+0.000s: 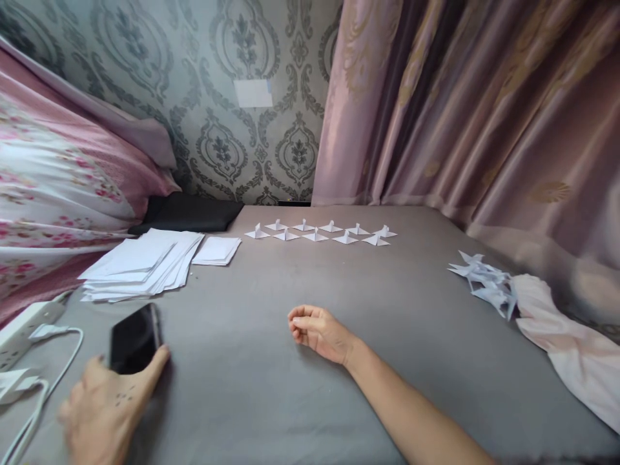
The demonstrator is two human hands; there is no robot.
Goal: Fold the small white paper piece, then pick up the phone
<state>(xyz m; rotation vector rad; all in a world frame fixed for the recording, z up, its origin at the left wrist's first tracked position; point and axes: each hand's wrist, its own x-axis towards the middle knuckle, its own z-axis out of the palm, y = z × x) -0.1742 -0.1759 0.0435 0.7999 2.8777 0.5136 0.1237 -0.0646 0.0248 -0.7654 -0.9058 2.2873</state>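
Observation:
At the left front, my left hand grips the near end of a black smartphone, thumb at its right edge and the other fingers at its left. The phone is tilted, its dark screen facing up, and slightly blurred. Over the middle of the grey tabletop, my right hand is loosely curled with the thumb against the fingers. Nothing shows in it. Two rows of small folded white paper figures stand far beyond it. Stacked white paper sheets lie beyond the phone, with a smaller pile of squares beside them.
A white power strip with plugs and white cables runs along the left edge. A black folded item lies at the back left. Several folded paper pieces sit at the right beside pale cloth. Curtains hang behind.

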